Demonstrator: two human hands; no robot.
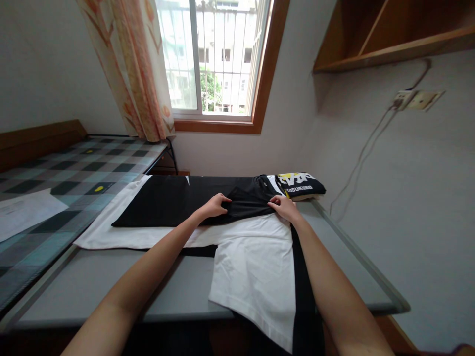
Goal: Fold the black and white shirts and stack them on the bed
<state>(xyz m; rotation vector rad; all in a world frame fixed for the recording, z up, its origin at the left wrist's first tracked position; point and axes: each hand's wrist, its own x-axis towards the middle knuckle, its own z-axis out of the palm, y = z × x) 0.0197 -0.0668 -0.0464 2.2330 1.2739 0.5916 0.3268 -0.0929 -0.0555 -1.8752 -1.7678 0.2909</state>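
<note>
Black folded cloth lies over a white garment whose short sleeve hangs past the near edge of the grey table. My left hand pinches the black cloth near its middle, thumb and fingertips close together on a fold. At the cloth's right end, by the collar, my right hand grips its edge between thumb and fingers. More black fabric shows beneath the white garment. Just beyond my right hand sits a folded black item with white and yellow print.
On the left is a bed with a checked cover, a sheet of paper on it. A curtain hangs beside the window. Cables run down the right wall from a socket, below a wooden shelf.
</note>
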